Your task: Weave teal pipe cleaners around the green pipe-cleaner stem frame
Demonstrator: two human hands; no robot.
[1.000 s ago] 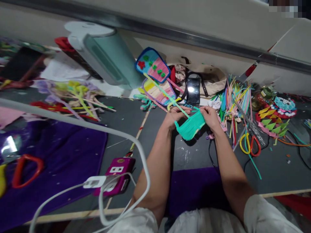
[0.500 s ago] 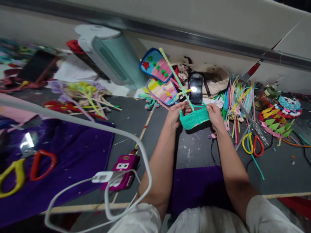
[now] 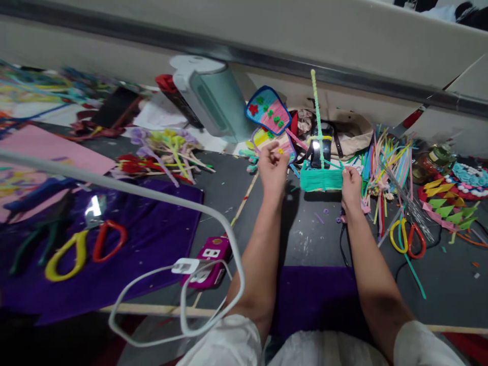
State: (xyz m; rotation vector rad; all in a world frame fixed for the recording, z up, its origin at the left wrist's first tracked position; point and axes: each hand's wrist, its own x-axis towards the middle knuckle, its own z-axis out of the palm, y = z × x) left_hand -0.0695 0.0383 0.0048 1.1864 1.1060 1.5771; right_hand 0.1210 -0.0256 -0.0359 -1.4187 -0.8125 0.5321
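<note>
My right hand (image 3: pixel 351 187) pinches the right end of a teal pipe-cleaner boat (image 3: pixel 321 180), a box-like hull held above the dark table. A pale yellow-green mast (image 3: pixel 316 104) stands upright from it, with a short yellow crosspiece partway up. To the left, my left hand (image 3: pixel 273 165) is raised apart from the boat, fingers loosely curled and nothing visible in them. Just behind that hand lie a blue-and-pink panel (image 3: pixel 268 108) with a red star and a yellow-and-pink striped panel (image 3: pixel 263 138), the latter partly hidden by the fingers.
A canvas bag (image 3: pixel 354 133) and a bundle of pipe cleaners (image 3: pixel 392 157) lie at the back right. Scissors (image 3: pixel 416 239) rest nearer; larger scissors (image 3: pixel 110 241) lie left on purple cloth (image 3: pixel 160 244). A white cable (image 3: pixel 183 203) arcs over a magenta box (image 3: pixel 213 254).
My left hand has let go of the boat and moved left toward the panels. The mast, leaning left before, now stands upright. The whole view has shifted leftward.
</note>
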